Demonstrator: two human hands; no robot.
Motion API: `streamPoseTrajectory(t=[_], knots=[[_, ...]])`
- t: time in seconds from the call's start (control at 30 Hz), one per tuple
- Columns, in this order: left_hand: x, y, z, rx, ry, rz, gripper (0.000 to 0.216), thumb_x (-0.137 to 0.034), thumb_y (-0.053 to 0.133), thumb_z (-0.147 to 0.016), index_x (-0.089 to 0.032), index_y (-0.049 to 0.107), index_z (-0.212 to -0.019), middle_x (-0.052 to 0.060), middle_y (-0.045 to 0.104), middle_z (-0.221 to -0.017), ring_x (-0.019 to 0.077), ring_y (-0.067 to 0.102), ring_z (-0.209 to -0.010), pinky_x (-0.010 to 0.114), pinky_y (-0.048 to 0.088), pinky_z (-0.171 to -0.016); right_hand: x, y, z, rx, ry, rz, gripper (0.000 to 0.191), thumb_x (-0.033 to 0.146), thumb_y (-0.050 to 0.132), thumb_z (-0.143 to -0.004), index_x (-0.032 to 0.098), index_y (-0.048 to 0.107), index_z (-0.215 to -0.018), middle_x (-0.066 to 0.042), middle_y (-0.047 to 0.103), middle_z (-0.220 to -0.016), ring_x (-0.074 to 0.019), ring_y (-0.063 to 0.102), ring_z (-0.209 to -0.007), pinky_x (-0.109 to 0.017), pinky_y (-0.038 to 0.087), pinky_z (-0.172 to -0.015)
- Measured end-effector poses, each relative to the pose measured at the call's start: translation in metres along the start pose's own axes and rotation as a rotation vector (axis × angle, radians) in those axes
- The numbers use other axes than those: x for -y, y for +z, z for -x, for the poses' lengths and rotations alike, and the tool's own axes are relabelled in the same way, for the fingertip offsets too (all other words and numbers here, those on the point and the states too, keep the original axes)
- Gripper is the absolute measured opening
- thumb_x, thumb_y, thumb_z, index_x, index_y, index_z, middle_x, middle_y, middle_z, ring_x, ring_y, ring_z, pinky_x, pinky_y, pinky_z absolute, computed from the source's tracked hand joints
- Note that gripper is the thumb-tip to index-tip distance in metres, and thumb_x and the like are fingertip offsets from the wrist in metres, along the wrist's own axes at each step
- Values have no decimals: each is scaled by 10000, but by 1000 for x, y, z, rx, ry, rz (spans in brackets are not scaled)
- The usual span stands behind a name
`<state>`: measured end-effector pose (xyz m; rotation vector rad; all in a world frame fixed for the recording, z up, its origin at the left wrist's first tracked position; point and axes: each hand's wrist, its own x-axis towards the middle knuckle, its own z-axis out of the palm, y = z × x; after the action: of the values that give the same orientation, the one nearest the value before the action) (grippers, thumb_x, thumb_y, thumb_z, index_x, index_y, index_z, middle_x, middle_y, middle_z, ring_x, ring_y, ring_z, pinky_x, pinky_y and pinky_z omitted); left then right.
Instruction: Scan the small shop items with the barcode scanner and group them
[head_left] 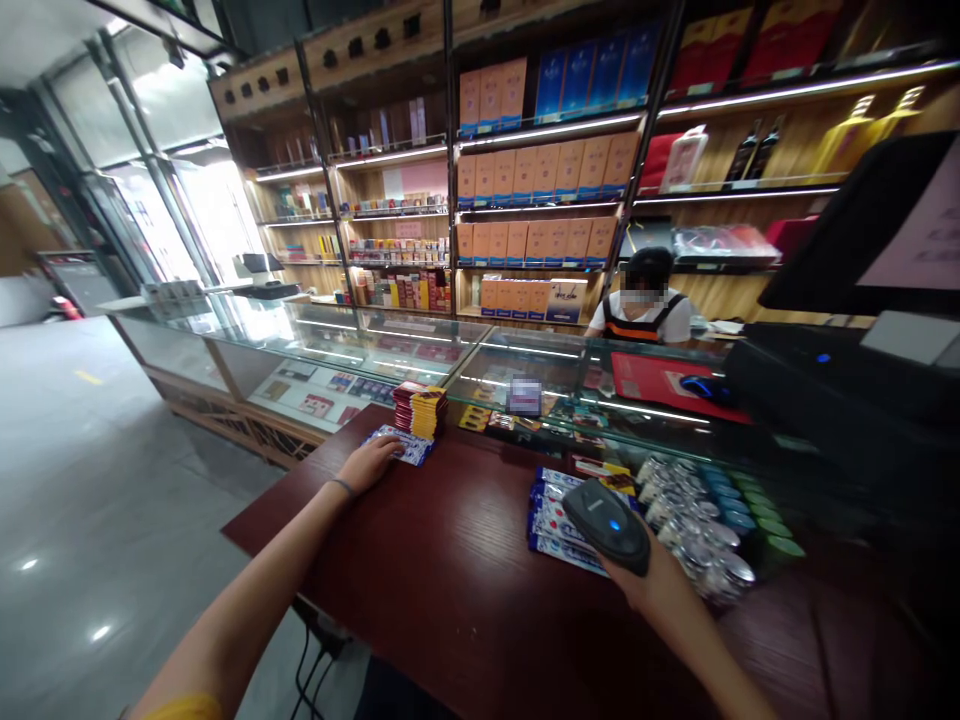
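Cannot read the print on the blue-and-white packet (409, 447) at the wooden counter's (450, 570) far left corner. Grips the barcode scanner (606, 522) in the right hand (649, 585) over the counter's middle, fingers closed round it but hidden underneath. Stretches the left hand (369, 464) forward, palm down, fingers close together, tips resting on that packet.

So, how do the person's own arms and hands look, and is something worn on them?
Both forearms are bare, and neither the left hand nor the right hand has a glove. A thin dark band goes round the left wrist. A yellow sleeve shows high on the left arm. No watch is visible on the right wrist.
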<state>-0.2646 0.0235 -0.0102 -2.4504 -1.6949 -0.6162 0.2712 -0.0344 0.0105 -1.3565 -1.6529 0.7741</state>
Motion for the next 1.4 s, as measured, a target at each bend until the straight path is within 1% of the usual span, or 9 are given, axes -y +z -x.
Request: streamPoseTrajectory(t=[0.1, 0.23, 0.4, 0.53, 0.67, 0.83, 0.97, 1.2, 1.4], knots=[[-18, 0, -3, -46, -12, -7, 367, -278, 481, -969, -221, 655, -1288, 114, 631, -1357, 255, 611, -1234, 422, 499, -1074, 10, -4, 3, -30, -16, -46, 581, 376, 690, -754, 182, 606, -1295, -70, 773, -887, -285, 749, -855, -330, 585, -657], [-60, 2, -17, -55, 23, 30, 412, -385, 521, -976, -246, 623, -1351, 107, 613, -1391, 265, 577, -1287, 438, 468, -1113, 23, -14, 4, -47, -42, -79, 564, 382, 699, -768, 184, 611, -1289, -74, 766, -893, -292, 738, -879, -352, 590, -674], [-130, 10, -43, -43, 111, 90, 485, -448, 540, -975, -250, 585, -1415, 107, 560, -1474, 318, 460, -1407, 517, 342, -1198, 34, -33, 3, -95, -38, -69, 507, 431, 729, -770, 196, 644, -1211, -57, 756, -821, -280, 728, -780, -343, 579, -618], [-193, 23, -60, -29, 188, 190, 530, -418, 580, -959, -278, 534, -1467, 105, 519, -1517, 347, 374, -1466, 589, 246, -1225, 39, -48, 3, -117, -5, -106, 465, 465, 727, -788, 197, 638, -1158, -9, 693, -655, -205, 635, -530, -293, 500, -474], [-255, 41, -72, -18, 262, 275, 499, -410, 595, -955, -286, 566, -1438, 113, 530, -1500, 341, 422, -1428, 566, 291, -1211, 39, -57, 3, -138, 40, -195, 454, 466, 738, -786, 196, 603, -1125, 58, 584, -529, -136, 471, -374, -266, 413, -397], [-314, 63, -82, 11, 397, 289, 427, -376, 596, -959, -281, 612, -1375, 120, 595, -1400, 318, 528, -1299, 504, 420, -1113, 36, -61, 1, -178, 45, -262, 463, 528, 770, -763, 204, 603, -1048, 65, 562, -534, -120, 454, -371, -249, 384, -375], [-335, 73, -83, 27, 437, 279, 412, -349, 609, -954, -278, 619, -1360, 127, 620, -1324, 303, 556, -1215, 480, 458, -1044, 38, -63, 1, -186, 42, -286, 477, 559, 771, -764, 207, 608, -1041, 71, 542, -512, -121, 439, -362, -251, 375, -372], [-338, 82, -82, 68, 422, 265, 334, -272, 582, -964, -277, 675, -1285, 111, 676, -1176, 275, 592, -1100, 435, 486, -958, 42, -66, 3, -178, 20, -279, 453, 478, 748, -803, 208, 590, -1131, 68, 543, -529, -127, 451, -382, -255, 388, -392], [-335, 74, -81, 51, 356, 519, 289, -325, 515, -1000, -270, 751, -1158, 105, 733, -1085, 249, 647, -1028, 405, 505, -950, 35, -62, 1, -183, 46, -241, 396, 498, 751, -788, 216, 595, -1020, 61, 564, -547, -119, 443, -376, -257, 395, -384]])
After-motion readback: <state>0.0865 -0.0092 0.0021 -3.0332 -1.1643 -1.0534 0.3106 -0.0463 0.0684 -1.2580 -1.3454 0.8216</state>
